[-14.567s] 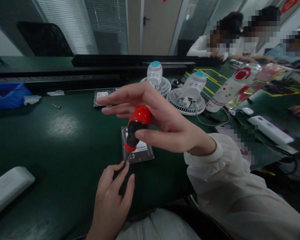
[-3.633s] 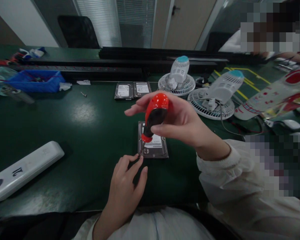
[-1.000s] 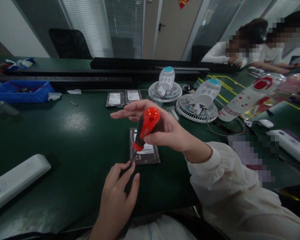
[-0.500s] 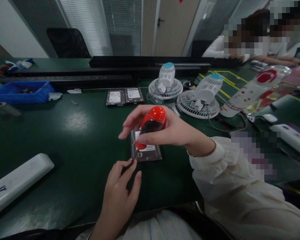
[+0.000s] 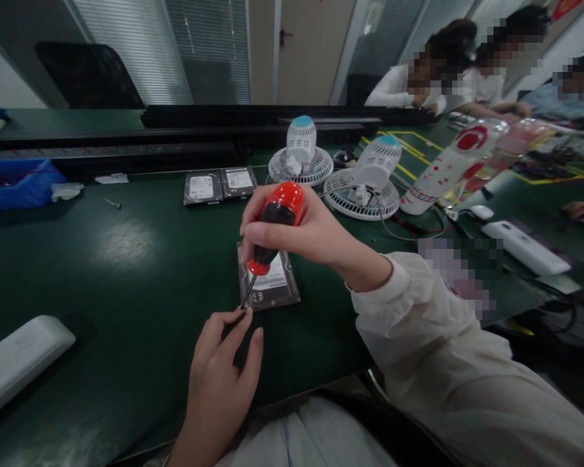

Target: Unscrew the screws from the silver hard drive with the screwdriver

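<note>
A screwdriver [image 5: 276, 224] with a red and black handle is in my right hand [image 5: 306, 227], fingers wrapped round the grip. Its thin shaft slants down to the near left corner of a hard drive [image 5: 285, 295], which lies label up on the green table. My left hand [image 5: 224, 363] rests at that corner, with index and middle fingertips against the drive's edge by the screwdriver tip and the thumb held apart. Whether a screw sits under the tip is hidden by the fingertips.
Two more hard drives [image 5: 219, 185] lie behind. Two white fans [image 5: 338, 189] stand face down at back right, near a tilted bottle [image 5: 425, 188]. At left are a blue bin [image 5: 19, 188], a small screw-like piece [image 5: 113, 203] and a white case [image 5: 24, 363]. Co-workers [image 5: 433, 71] sit far right.
The view has swung right, so things appear further left. My right fingers have closed in round the handle from a looser, spread hold. The left fingertips stay at the drive's corner.
</note>
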Demonstrator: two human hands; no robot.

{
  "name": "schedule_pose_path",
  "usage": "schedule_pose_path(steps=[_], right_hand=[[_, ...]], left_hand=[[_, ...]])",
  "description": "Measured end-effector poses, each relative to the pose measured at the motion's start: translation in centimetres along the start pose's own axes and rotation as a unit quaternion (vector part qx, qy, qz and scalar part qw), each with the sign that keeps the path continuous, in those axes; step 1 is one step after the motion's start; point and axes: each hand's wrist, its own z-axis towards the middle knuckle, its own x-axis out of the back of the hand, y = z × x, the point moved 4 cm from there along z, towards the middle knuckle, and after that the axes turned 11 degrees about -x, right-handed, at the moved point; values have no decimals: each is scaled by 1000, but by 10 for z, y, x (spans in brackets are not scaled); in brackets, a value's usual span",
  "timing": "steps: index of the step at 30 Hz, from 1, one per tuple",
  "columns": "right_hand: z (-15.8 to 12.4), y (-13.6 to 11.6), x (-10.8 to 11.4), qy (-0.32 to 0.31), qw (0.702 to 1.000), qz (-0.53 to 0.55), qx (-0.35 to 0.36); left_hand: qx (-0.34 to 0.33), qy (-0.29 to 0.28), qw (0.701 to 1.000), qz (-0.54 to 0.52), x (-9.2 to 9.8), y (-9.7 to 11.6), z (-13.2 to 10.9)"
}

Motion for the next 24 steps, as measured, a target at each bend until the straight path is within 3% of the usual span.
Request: schedule_pose_path(steps=[11,15,17,18,20,22,24], right_hand=[[-29,-28,4,127,979,-143,65],[-50,-31,3,176,949,-200,167],[-66,-33,3,192,919,-270,212],[-73,-32,2,193,890,-354,214],[-93,-31,-3,168,793,-508,291],[-109,-20,0,150,727,-619,256],[-124,-5,8,133,708,-666,195]], left_hand=[[23,-6,999,-26,0,-4,-2],[18,-1,1000,-24,1,-3,-2],[13,3,1000,-23,1,-3,-1],[11,3,1000,-24,1,-2,-1],[14,-2,1000,-27,2,-2,-1],[18,-7,999,-28,2,-2,-2],[17,-8,999,-28,3,-2,-3]])
